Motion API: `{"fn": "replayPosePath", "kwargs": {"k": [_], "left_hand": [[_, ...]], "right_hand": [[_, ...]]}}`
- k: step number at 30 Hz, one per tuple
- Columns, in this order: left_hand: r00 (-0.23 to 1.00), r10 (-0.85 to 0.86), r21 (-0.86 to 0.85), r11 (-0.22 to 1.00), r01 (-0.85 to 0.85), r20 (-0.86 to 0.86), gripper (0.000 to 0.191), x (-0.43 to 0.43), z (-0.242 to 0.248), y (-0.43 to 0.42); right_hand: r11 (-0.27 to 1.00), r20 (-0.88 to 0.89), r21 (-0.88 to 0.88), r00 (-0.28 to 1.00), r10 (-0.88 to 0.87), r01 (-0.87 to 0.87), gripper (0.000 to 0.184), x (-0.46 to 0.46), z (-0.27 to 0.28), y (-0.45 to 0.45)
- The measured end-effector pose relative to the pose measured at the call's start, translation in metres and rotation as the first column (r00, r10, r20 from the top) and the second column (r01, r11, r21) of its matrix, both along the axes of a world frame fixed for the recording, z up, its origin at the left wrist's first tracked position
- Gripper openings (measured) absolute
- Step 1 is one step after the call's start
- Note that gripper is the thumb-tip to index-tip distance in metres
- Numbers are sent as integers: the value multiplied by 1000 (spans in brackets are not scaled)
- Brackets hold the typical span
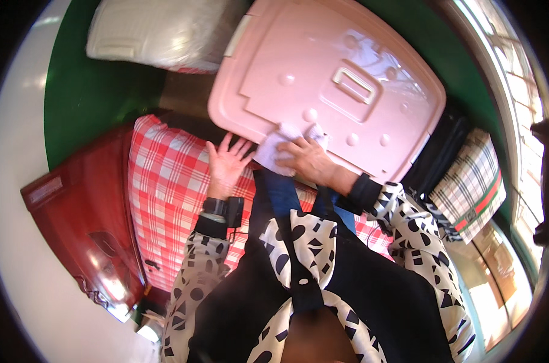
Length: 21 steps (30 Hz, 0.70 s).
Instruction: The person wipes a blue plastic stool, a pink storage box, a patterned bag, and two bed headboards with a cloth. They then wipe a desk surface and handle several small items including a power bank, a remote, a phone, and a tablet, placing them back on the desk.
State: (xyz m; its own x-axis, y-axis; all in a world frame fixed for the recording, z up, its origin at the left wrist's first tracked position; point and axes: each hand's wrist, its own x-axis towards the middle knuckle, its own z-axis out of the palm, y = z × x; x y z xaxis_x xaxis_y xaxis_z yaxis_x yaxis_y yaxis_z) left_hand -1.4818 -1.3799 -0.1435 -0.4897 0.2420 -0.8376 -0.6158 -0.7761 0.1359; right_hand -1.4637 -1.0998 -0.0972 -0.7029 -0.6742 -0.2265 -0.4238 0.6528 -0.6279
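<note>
A pink plastic storage box lid (274, 97) fills the upper middle of the view, with a recessed pale handle (354, 86) and round raised bumps. My right hand (304, 159) grips a pale lilac cloth (270, 152) and presses it on the lid's near edge. Just left of the cloth, my left hand (229, 161) is spread, palm up, with nothing in it. It hovers near the lid's corner, over a red-and-white checked bed cover (174, 168). A black device is strapped at my left wrist.
A glossy red-brown wooden bed board (88, 218) stands left of the checked cover. A plastic-wrapped bundle (161, 31) sits beyond the lid at upper left. On the right are a black bag (438, 140), a plaid bag (469, 186) and a barred window (515, 68). Green-and-white walls surround this.
</note>
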Motion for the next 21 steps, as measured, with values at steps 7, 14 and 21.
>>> {"fn": "replayPosePath", "kwargs": {"k": [7,14,21], "left_hand": [[968,-250,-267,931,250,34,87,-21,15,25],[882,-417,-386,793,471,220,85,13,33,71],[718,-692,-120,708,696,74,42,29,86,171]], "right_hand": [[925,36,191,939,-341,328,39,141,42,139],[542,-115,309,597,-794,781,38,284,32,208],[-676,958,157,-278,-74,720,55,405,53,278]]}}
